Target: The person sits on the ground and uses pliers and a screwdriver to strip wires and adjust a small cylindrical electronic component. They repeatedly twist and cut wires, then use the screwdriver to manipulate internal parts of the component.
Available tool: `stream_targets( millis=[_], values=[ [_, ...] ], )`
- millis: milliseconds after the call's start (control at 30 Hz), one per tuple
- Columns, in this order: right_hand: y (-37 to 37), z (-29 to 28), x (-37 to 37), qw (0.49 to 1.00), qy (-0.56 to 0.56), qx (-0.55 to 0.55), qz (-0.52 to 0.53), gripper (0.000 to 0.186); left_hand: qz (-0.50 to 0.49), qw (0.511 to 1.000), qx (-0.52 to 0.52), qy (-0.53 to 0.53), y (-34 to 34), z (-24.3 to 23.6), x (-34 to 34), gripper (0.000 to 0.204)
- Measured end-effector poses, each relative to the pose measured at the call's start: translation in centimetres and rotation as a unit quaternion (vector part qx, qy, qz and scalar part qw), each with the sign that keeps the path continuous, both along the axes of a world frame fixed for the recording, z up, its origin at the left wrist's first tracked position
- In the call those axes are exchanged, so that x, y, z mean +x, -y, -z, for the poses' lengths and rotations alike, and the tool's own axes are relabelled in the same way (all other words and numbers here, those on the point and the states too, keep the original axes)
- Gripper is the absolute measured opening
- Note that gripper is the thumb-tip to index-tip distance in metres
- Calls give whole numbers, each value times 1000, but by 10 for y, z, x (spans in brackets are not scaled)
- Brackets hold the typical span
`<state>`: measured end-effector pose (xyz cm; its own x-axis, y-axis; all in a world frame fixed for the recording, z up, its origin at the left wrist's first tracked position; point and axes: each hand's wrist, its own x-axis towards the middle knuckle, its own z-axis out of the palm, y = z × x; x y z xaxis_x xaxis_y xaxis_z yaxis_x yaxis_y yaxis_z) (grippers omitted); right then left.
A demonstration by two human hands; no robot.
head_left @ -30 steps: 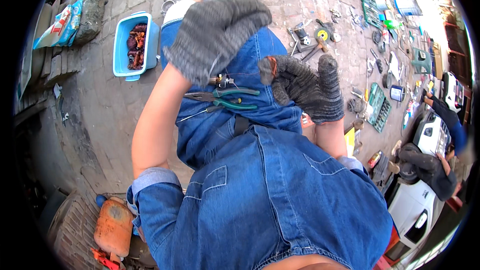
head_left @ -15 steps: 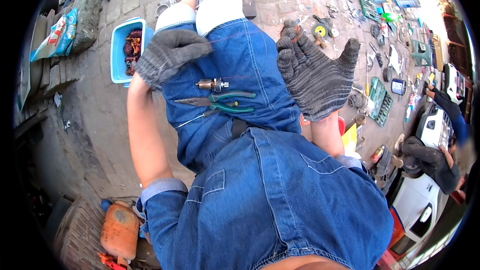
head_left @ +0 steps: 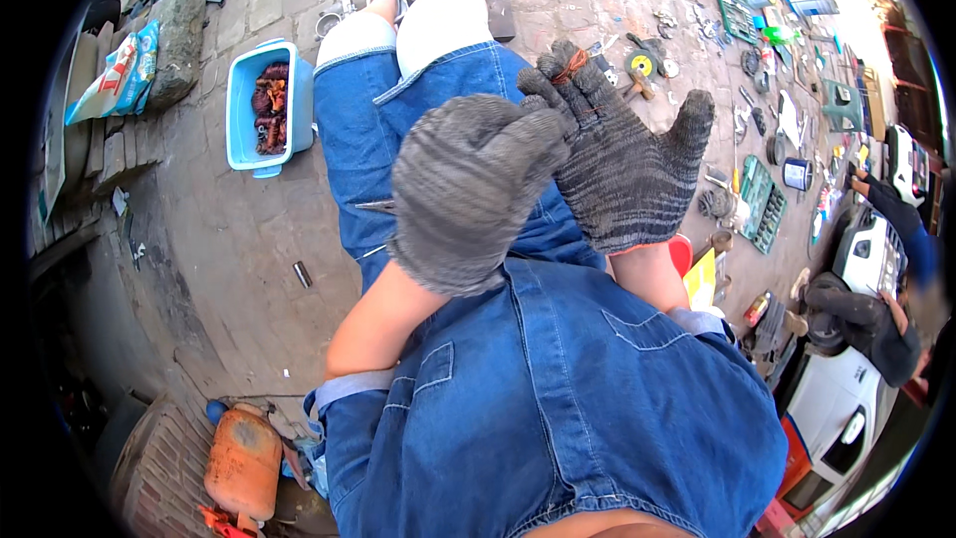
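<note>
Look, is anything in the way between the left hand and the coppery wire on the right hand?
No separate thing shows between the left hand and the coppery wire; only the gloved fingers of the right hand lie there.

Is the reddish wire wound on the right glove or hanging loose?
Wound: strands of the reddish wire wrap the gloved fingers of the right hand, near their tips.

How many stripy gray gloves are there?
2, both worn: the left glove, near the middle of the picture, and the right glove, right of it, palm showing. More could be hidden.
</note>
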<state>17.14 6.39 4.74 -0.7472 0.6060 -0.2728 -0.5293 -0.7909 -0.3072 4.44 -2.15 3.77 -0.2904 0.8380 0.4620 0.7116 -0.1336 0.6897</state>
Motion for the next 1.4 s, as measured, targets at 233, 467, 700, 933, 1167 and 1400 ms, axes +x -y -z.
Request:
stream_targets(
  millis=[233, 467, 700, 933, 1167, 1400],
  values=[
    [16, 15, 3, 987, 44, 153, -24, 97, -41, 997, 25, -54, -15, 11, 22, 18],
    [20, 24, 0, 945, 137, 295, -27, 73, -44, 999, 3, 27, -17, 17, 17, 15],
    [15, 31, 3, 912, 185, 362, -47, 51, -29, 980, -52, 191, -13, 13, 13, 15],
    [17, 33, 3, 988, 11, 156, -15, 73, -70, 953, -28, 292, -10, 18, 6, 15],
    [20, 30, -3, 977, 72, 202, 3, 78, -97, 959, -11, 267, -8, 12, 1, 15],
    [23, 44, -4, 947, 160, 279, 0, 74, -96, 991, 17, 87, -18, 14, 1, 15]
  ],
)
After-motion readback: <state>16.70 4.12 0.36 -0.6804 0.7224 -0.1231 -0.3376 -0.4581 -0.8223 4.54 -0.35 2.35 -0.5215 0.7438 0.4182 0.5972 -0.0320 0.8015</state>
